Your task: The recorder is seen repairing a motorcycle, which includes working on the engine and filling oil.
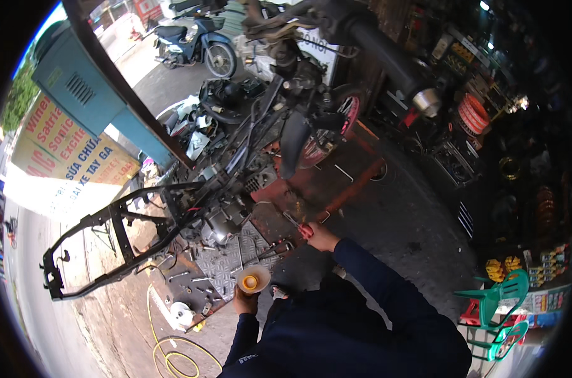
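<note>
My left hand (245, 301) is closed around a pale, translucent cup (260, 281) with an amber ring showing inside. In my right hand (322, 238) is a red-handled tool (304, 229), its slim, light-coloured end directed up and left toward the motorcycle. What kind of tool it is cannot be made out. Ahead stands a stripped motorcycle (260, 126) with its bare rear frame (125, 255) exposed. Its engine (219, 227) lies just up and left of both hands, apart from them. Between the cup and the engine lies a metal tread plate (245, 249) with tools on it.
Loose bolts and small parts (194, 283) lie left of the cup, near a white roll (182, 313) and a yellow hose (166, 359). The handlebar grip (387, 57) juts out at upper right. Green plastic chairs (509, 293) stand at right; a blue motorbike (197, 44) is parked beyond.
</note>
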A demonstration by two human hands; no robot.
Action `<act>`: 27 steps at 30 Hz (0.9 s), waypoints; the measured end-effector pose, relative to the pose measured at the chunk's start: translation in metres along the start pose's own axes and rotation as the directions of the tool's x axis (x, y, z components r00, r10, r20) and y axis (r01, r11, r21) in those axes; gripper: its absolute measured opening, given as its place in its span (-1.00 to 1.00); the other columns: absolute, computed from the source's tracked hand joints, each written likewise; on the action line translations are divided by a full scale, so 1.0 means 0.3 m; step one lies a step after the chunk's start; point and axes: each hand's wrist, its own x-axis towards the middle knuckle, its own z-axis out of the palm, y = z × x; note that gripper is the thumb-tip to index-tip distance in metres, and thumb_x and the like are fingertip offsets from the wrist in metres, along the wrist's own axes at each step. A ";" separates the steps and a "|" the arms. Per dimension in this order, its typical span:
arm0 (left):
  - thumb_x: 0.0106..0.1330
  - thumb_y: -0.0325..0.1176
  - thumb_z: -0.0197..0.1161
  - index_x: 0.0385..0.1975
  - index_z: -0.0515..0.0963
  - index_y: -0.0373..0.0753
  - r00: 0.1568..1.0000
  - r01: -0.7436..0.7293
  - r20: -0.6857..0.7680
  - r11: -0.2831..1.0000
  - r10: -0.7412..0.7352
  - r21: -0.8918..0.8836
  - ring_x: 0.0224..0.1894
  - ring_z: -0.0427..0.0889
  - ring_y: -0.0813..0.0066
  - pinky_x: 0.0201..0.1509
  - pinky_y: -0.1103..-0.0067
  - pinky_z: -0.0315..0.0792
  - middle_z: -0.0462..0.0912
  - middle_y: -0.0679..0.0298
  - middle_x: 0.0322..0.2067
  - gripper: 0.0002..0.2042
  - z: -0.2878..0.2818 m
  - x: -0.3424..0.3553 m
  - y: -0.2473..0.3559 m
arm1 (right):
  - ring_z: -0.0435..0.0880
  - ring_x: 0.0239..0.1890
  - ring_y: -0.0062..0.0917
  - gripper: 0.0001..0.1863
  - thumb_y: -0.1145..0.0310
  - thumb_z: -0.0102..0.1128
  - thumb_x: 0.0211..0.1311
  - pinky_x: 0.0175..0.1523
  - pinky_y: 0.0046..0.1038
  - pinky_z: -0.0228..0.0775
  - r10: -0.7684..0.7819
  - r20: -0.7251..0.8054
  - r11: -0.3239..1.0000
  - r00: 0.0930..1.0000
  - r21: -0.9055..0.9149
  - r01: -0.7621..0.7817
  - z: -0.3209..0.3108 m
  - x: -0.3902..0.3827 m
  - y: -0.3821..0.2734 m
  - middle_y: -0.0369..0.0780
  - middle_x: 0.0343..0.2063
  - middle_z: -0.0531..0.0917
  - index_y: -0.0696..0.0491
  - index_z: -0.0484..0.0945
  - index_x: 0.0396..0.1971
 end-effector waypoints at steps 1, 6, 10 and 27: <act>-0.23 -0.36 0.53 -0.08 0.45 -0.20 0.992 -0.111 0.052 0.992 0.114 -0.058 -0.06 0.54 0.05 -0.03 0.33 0.44 0.57 0.11 -0.16 -0.40 0.060 0.035 0.065 | 0.60 -0.28 -0.35 -0.72 0.42 0.13 0.02 -0.20 -0.40 0.40 0.146 0.032 0.750 0.989 0.648 -0.131 -0.017 -0.122 0.092 -0.14 -0.38 0.58 0.17 0.44 -0.23; -0.22 -0.35 0.53 -0.07 0.44 -0.17 0.830 -0.470 0.337 0.883 0.443 -0.002 -0.12 0.57 0.02 -0.11 0.30 0.47 0.58 0.11 -0.20 -0.40 0.488 0.141 0.415 | 0.58 -0.32 -0.41 -0.75 0.46 0.06 0.04 -0.22 -0.38 0.39 0.398 -0.426 0.756 0.813 0.653 -0.028 -0.244 -0.527 0.438 -0.15 -0.38 0.58 0.17 0.43 -0.24; -0.22 -0.37 0.53 -0.11 0.45 -0.17 0.730 -0.475 0.566 0.880 0.384 0.016 -0.15 0.58 0.00 -0.16 0.33 0.50 0.59 0.10 -0.22 -0.42 0.888 0.155 0.792 | 0.59 -0.34 -0.37 -0.79 0.43 0.05 0.07 -0.23 -0.35 0.38 0.485 -0.646 0.750 0.590 0.654 0.100 -0.591 -0.797 0.608 -0.15 -0.41 0.59 0.14 0.44 -0.27; -0.10 -0.35 0.47 -0.13 0.50 -0.28 0.441 -0.593 0.710 0.772 0.549 -0.230 -0.12 0.62 0.19 -0.06 0.40 0.47 0.64 0.12 -0.21 -0.53 2.459 0.091 2.268 | 0.48 -0.51 -0.57 -0.59 0.05 -0.13 0.38 -0.37 -0.44 0.31 0.853 -0.462 0.423 0.242 0.884 0.199 -1.919 -0.784 1.731 -0.26 -0.56 0.49 0.12 0.44 -0.37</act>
